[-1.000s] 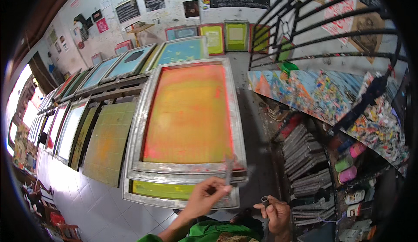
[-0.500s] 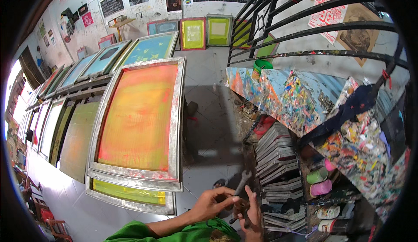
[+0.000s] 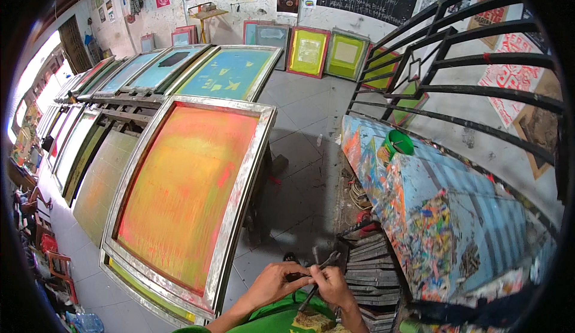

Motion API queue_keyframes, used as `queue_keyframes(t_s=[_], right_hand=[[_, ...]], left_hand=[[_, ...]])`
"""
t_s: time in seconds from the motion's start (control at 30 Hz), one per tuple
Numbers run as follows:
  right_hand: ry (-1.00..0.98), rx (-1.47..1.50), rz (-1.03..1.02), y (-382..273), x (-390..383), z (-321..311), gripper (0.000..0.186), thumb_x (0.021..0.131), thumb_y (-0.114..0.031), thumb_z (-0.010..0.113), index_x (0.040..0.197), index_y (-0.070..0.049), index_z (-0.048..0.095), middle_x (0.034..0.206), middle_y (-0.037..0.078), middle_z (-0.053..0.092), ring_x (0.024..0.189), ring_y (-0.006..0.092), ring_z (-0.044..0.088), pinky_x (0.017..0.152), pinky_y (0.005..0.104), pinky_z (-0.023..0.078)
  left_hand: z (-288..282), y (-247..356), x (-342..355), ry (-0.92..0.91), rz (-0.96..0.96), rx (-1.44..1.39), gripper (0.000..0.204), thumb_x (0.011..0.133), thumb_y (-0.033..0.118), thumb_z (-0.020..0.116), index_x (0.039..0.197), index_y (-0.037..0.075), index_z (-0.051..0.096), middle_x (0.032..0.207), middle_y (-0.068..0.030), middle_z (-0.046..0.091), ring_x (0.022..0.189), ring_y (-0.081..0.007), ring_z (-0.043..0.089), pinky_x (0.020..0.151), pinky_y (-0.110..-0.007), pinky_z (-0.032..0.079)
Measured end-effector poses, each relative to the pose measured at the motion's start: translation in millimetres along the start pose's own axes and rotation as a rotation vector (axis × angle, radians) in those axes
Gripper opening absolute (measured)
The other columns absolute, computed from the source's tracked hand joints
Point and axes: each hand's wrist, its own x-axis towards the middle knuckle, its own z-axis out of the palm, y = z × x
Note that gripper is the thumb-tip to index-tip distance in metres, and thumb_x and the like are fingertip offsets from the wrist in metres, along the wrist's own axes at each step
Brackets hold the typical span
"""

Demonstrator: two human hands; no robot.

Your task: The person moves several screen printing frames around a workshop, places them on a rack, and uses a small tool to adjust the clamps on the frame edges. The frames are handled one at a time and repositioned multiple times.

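Near the lower middle, my left hand (image 3: 280,282) is closed, its fingertips pinching close against my right hand (image 3: 330,288); what is between them is too small to make out. My right hand grips dark metal wrench-like tools (image 3: 317,255), whose shafts cross above and below its thumb. Just behind and left of both hands lies a screen-printing frame (image 3: 173,195) with an orange-yellow mesh and silver rim, stacked on a second frame with yellow-green mesh.
More screens (image 3: 220,72) lie on a rack at the left; others lean on the back wall. At the right are a paint-spattered slanted board (image 3: 491,255), a green bucket (image 3: 400,143), black railing (image 3: 482,91) and stacked metal bars (image 3: 368,273). A person's legs show at far left.
My hands have come together around the metal tools, which have tilted and sit lower between them. The view has shifted, with more of the floor and slanted board showing.
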Motion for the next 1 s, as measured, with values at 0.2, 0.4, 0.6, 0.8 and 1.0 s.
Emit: queue_keyframes(t_s=[0.2, 0.4, 0.6, 0.8, 1.0], right_hand=[[0.219, 0.068, -0.213, -9, 104, -56, 0.050, 0.112, -0.028, 0.054, 0.079, 0.005, 0.068, 0.058, 0.014, 0.056, 0.054, 0.0152, 0.050, 0.053, 0.0385, 0.038], [0.064, 0.069, -0.189, -22, 209, -140, 0.060, 0.116, -0.036, 0.044, 0.071, 0.001, 0.057, 0.062, 0.010, 0.054, 0.061, 0.0192, 0.053, 0.063, 0.0383, 0.043], [-0.323, 0.103, -0.110, -39, 338, -189, 0.061, 0.117, -0.039, 0.042, 0.072, -0.001, 0.057, 0.060, 0.004, 0.052, 0.060, 0.0178, 0.047, 0.063, 0.0372, 0.042], [-0.405, 0.183, -0.287, -94, 500, -243, 0.060, 0.119, -0.036, 0.037, 0.072, -0.001, 0.052, 0.070, 0.004, 0.053, 0.067, 0.0166, 0.050, 0.070, 0.0350, 0.044], [-0.525, 0.299, -0.239, -138, 661, -313, 0.062, 0.119, -0.042, 0.031, 0.073, -0.007, 0.052, 0.069, 0.002, 0.050, 0.069, 0.0137, 0.047, 0.069, 0.0341, 0.043]], left_hand=[[-34, 41, 98, 0.024, -0.144, -0.159, 0.042, 0.097, 0.035, 0.081, 0.125, 0.004, 0.077, 0.104, -0.0090, 0.079, 0.096, -0.0178, 0.073, 0.088, -0.033, 0.056], [-58, 22, 204, 0.161, -0.302, -0.374, 0.051, 0.102, 0.034, 0.076, 0.138, -0.001, 0.067, 0.118, -0.0110, 0.076, 0.103, -0.0130, 0.069, 0.093, -0.033, 0.055], [-76, -6, 340, 0.323, -0.348, -0.582, 0.060, 0.113, 0.046, 0.052, 0.143, -0.005, 0.061, 0.133, -0.0123, 0.068, 0.113, -0.0156, 0.066, 0.102, -0.033, 0.051], [-136, -21, 511, 0.178, -0.377, -0.989, 0.070, 0.117, 0.055, 0.030, 0.141, -0.001, 0.065, 0.126, -0.0091, 0.072, 0.106, -0.0156, 0.067, 0.095, -0.031, 0.052], [-183, -26, 662, 0.415, -0.165, -0.884, 0.045, 0.119, 0.037, 0.040, 0.126, 0.001, 0.067, 0.093, -0.0051, 0.069, 0.082, -0.0126, 0.065, 0.075, -0.027, 0.051]])
